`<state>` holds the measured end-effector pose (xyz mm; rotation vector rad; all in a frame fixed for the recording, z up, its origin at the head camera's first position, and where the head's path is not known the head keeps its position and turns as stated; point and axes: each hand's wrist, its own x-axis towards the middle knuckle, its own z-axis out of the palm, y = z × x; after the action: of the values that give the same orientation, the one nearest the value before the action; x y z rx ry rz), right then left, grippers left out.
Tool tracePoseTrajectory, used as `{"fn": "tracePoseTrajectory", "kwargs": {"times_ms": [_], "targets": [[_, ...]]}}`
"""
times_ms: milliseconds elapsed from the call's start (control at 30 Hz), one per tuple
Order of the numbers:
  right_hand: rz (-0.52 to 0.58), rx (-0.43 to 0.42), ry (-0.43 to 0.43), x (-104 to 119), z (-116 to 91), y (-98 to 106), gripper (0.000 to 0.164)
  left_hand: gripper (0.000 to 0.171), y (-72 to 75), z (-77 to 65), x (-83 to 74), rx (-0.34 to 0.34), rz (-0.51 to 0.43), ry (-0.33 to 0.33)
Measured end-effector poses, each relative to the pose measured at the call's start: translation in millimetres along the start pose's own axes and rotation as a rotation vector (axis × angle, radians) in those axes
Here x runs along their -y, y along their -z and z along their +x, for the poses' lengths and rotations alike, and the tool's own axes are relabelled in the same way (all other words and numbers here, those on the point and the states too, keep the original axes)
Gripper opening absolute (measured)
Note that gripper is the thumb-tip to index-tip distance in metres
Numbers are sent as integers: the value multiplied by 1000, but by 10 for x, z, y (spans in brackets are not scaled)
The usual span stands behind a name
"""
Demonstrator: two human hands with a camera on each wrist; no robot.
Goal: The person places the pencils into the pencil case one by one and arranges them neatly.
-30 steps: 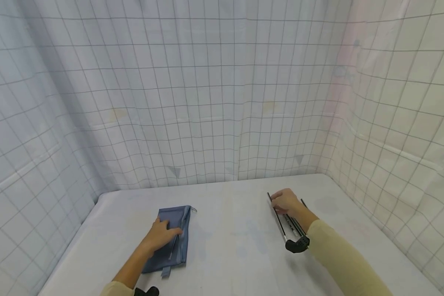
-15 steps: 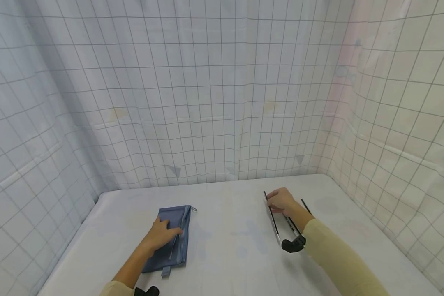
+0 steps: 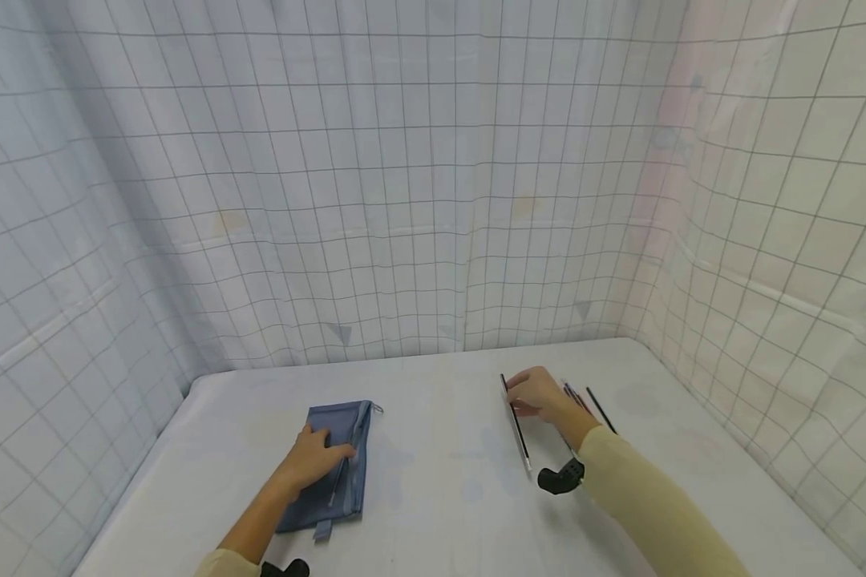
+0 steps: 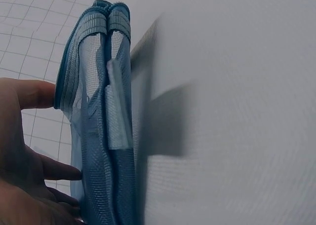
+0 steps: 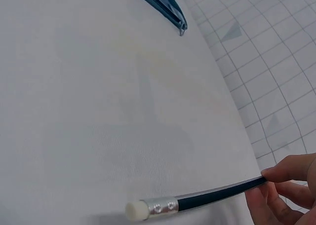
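My left hand (image 3: 310, 461) rests on a flat blue zippered mesh pouch (image 3: 332, 418) at the left of the table, fingers spread and thumb across it. Seen from the left wrist, the fingertips touch the side of the pouch (image 4: 98, 146), and its fabric tab sticks out. On the right, my right hand (image 3: 537, 393) pinches a dark pencil (image 3: 520, 437) near its far end between thumb and fingers. The right wrist view shows the pencil's (image 5: 212, 199) metal band and white eraser (image 5: 136, 210) pointing away from the hand.
Several more pencils (image 3: 602, 410) lie on the white table (image 3: 433, 481) to the right, partly hidden behind my right forearm. White grid-patterned curtains (image 3: 433, 200) enclose the back and both sides. Each wrist wears a black device (image 3: 561, 478).
My right hand has moved left with the pencil, away from the other pencils, which show more now. The left hand and the pouch have stayed put.
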<state>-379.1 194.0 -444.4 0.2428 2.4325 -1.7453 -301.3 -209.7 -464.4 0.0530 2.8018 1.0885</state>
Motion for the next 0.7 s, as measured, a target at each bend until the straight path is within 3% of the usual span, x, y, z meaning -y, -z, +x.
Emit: {"fn": "tracePoseTrajectory", "kwargs": {"times_ms": [700], "targets": [[25, 84, 10, 146, 8, -559, 29, 90, -5, -8, 50, -14, -40, -3]]}}
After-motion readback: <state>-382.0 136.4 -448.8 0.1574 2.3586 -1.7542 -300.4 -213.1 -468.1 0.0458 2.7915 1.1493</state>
